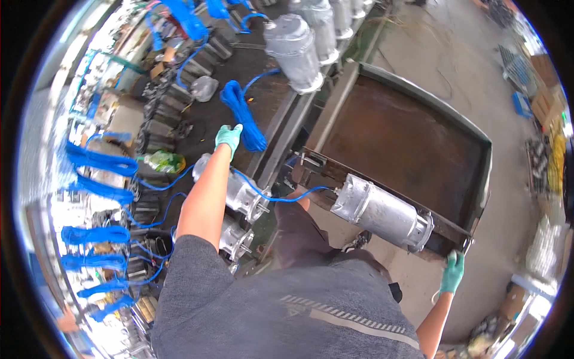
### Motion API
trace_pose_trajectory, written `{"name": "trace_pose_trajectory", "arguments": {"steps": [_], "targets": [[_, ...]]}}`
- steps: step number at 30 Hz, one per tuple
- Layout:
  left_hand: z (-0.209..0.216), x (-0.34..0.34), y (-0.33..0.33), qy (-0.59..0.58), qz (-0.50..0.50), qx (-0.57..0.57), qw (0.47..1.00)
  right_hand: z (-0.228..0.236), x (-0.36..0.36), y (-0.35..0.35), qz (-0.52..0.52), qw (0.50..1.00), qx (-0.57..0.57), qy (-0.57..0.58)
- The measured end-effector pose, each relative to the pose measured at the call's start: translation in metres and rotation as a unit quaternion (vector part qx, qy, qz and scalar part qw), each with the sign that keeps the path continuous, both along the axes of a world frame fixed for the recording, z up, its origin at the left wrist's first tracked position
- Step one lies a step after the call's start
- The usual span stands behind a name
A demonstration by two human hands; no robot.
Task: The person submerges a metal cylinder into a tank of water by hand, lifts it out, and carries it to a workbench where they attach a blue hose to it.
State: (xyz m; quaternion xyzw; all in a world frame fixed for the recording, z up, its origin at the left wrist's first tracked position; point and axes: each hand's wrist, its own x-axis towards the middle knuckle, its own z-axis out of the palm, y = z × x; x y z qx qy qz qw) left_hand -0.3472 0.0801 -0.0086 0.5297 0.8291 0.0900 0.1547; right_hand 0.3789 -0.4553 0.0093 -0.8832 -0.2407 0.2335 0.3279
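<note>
My left hand [228,137], in a green glove, reaches over the bench with its fingers curled at the edge of a bundled blue cable [244,116]. What lies inside those fingers, if anything, is hidden. A silver cylindrical motor [382,212] lies on its side along the near edge of a brown metal tray [412,134]. From its left end a blue lead [281,199] runs to beneath my left forearm. My right hand [452,272], also gloved in green, is closed around a short metal handle [468,245] at the tray's near right corner.
Upright silver motors [293,51] stand along the bench's far edge. Two more motors [242,194] lie beneath my left arm. Several blue cable bundles [98,236] and a green bottle [164,161] are at the left. Boxes [543,102] sit on the floor at far right.
</note>
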Motion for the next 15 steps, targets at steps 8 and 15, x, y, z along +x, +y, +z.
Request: {"name": "trace_pose_trajectory", "arguments": {"steps": [8, 15], "targets": [[-0.023, 0.023, 0.008, -0.205, 0.100, -0.171, 0.959, 0.051, -0.050, 0.096, 0.240, 0.965, 0.007, 0.108], [0.096, 0.031, -0.011, -0.656, 0.087, -0.010, 0.749, -0.011, -0.034, 0.094, 0.276, 0.949, -0.105, 0.109]]}}
